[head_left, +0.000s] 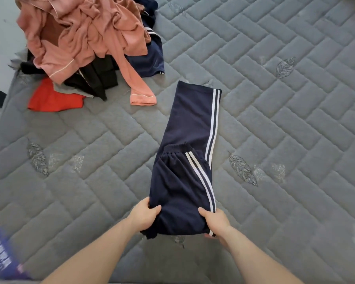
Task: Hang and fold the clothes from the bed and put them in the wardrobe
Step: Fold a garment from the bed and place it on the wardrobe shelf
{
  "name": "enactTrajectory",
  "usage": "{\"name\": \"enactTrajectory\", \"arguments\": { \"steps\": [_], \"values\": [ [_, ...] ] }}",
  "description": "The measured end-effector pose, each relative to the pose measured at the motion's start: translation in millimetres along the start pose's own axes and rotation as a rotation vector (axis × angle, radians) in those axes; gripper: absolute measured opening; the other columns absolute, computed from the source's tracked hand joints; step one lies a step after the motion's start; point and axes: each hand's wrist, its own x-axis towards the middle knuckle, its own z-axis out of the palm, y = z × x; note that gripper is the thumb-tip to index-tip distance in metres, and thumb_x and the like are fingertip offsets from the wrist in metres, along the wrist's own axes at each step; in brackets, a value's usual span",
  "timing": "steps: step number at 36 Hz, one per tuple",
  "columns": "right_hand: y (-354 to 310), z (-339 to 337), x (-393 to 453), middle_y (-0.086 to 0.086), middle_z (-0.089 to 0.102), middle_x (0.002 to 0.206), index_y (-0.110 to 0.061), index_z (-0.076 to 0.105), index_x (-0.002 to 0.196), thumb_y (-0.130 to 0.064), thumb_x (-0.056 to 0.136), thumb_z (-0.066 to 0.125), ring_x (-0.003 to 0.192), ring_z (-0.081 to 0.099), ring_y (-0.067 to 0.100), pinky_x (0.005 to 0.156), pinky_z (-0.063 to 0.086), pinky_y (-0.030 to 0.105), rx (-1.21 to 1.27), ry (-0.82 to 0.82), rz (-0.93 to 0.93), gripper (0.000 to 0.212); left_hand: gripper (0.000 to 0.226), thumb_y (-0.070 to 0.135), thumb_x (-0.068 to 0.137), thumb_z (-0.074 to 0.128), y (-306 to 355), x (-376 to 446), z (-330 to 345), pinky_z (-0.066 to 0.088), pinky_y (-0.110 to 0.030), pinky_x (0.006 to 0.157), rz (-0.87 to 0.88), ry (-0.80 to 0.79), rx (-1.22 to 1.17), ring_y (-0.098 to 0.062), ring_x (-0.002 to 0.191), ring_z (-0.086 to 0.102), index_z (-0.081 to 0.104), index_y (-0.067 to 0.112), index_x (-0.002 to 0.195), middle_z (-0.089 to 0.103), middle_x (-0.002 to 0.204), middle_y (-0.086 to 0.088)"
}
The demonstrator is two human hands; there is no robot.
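So the person's mid-fold on a pair of navy track pants (190,144) w/ white side stripes, laid lengthwise on the grey quilted bed (275,119), roughly in the middle and running from the near edge away toward the far side. The waistband end is already doubled over onto the legs, so it looks like fold one is done and they're setting up the next one. Left hand (146,215) grips the near left corner of the folded bundle, thumb on top, fingers tucked under the fabric. Right hand (215,222) does the same on the near right corner, right by the stripes, thumb on top and the rest curled underneath. Both hands are clamped on cloth, nothing loose. Next move, imo, is lifting that near end and carrying it forward over the far leg cuffs to halve the thing again, keeping both corners level so the stripes line up and it doesn't skew. Still plenty left btw: the pile of clothes (86,44) sits at the far left corner of the bed, a pink top (94,27) on top, black stuff and a red piece (53,99) under it, more navy behind. Wardrobe isn't in view, so can't tell how far the carry is. A blurry purple thing (2,251) sits at the near left edge, no idea what.
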Motion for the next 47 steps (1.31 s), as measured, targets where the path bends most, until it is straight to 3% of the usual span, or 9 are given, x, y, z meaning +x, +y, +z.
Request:
{"name": "enactTrajectory", "arguments": {
  "steps": [8, 14, 20, 24, 27, 29, 32, 35, 47],
  "values": [
    [91, -4, -96, 0.008, 0.071, 0.100, -0.015, 0.063, 0.110, -0.021, 0.092, 0.070, 0.085, 0.067, 0.024, 0.058, 0.058, 0.032, -0.043, -0.164, 0.210, 0.021, 0.041, 0.034, 0.101, 0.056, -58, -93, 25, 0.044, -0.029, 0.101, -0.101, -0.237, 0.297, -0.028, 0.128, 0.057, 0.056, 0.015, 0.137, 0.062, 0.137, -0.004],
    [111, -13, -149, 0.011, 0.067, 0.114, -0.015, 0.060, 0.117, -0.025, 0.090, 0.072, 0.094, 0.066, 0.026, 0.060, 0.059, 0.034, -0.075, -0.251, 0.260, 0.031, 0.041, 0.032, 0.100, 0.059, -54, -133, 2, 0.050, -0.024, 0.081, -0.152, -0.437, 0.357, -0.020, 0.109, 0.062, 0.057, 0.011, 0.135, 0.065, 0.127, -0.004],
    [72, -27, -166, 0.006, 0.065, 0.119, -0.032, 0.020, 0.153, -0.030, 0.088, 0.072, 0.088, 0.067, 0.020, 0.055, 0.059, 0.033, 0.020, -0.076, 0.028, 0.083, 0.061, 0.021, 0.094, 0.064, -13, -140, -33, 0.045, -0.019, 0.066, -0.099, -0.308, 0.155, -0.011, 0.092, 0.057, 0.033, 0.020, 0.146, 0.057, 0.124, -0.002],
    [25, -43, -168, -0.005, 0.070, 0.115, -0.051, 0.036, 0.147, -0.029, 0.096, 0.062, 0.089, 0.067, 0.018, 0.060, 0.057, 0.033, 0.207, -0.081, -0.107, 0.061, 0.039, 0.013, 0.098, 0.058, 33, -132, -56, 0.041, -0.009, 0.066, 0.053, -0.233, 0.003, -0.007, 0.092, 0.056, 0.058, 0.026, 0.135, 0.063, 0.121, 0.005],
    [-13, -56, -162, -0.009, 0.071, 0.112, -0.037, 0.072, 0.115, -0.028, 0.096, 0.059, 0.084, 0.065, 0.015, 0.058, 0.053, 0.028, 0.319, -0.091, -0.079, 0.025, 0.021, 0.020, 0.098, 0.060, 63, -119, -72, 0.048, -0.018, 0.063, 0.080, -0.173, -0.167, -0.013, 0.091, 0.068, 0.081, 0.026, 0.100, 0.076, 0.106, 0.006],
    [-35, -66, -150, -0.003, 0.073, 0.094, -0.023, 0.076, 0.101, -0.027, 0.093, 0.061, 0.070, 0.065, 0.014, 0.058, 0.052, 0.026, 0.429, -0.124, -0.017, 0.017, 0.025, 0.032, 0.098, 0.059, 82, -108, -81, 0.046, -0.026, 0.058, 0.031, -0.195, -0.316, -0.024, 0.084, 0.066, 0.082, 0.023, 0.090, 0.076, 0.100, -0.005],
    [-66, -80, -133, -0.002, 0.073, 0.076, -0.021, 0.067, 0.101, -0.039, 0.099, 0.049, 0.061, 0.071, 0.013, 0.058, 0.051, 0.025, 0.559, -0.214, 0.024, 0.025, 0.039, 0.049, 0.099, 0.053, 108, -87, -90, 0.054, -0.031, 0.065, -0.061, -0.246, -0.523, -0.024, 0.087, 0.067, 0.076, 0.019, 0.109, 0.073, 0.106, -0.010],
    [-96, -91, -116, 0.004, 0.077, 0.093, -0.023, 0.068, 0.103, -0.058, 0.100, 0.037, 0.075, 0.076, 0.016, 0.052, 0.049, 0.020, 0.647, -0.255, 0.023, 0.047, 0.048, 0.060, 0.097, 0.047, 130, -64, -94, 0.055, -0.035, 0.081, -0.119, -0.230, -0.627, -0.025, 0.100, 0.070, 0.069, 0.023, 0.118, 0.074, 0.117, -0.006],
    [-167, -77, -43, 0.006, 0.067, 0.124, -0.025, 0.047, 0.129, -0.069, 0.097, 0.041, 0.090, 0.074, 0.025, 0.054, 0.056, 0.028, 0.477, -0.122, -0.100, 0.055, 0.068, 0.076, 0.094, 0.027, 178, 33, -78, 0.052, -0.036, 0.073, -0.162, 0.078, -0.603, -0.025, 0.091, 0.069, 0.058, 0.020, 0.116, 0.073, 0.100, -0.006]
  ]
}}
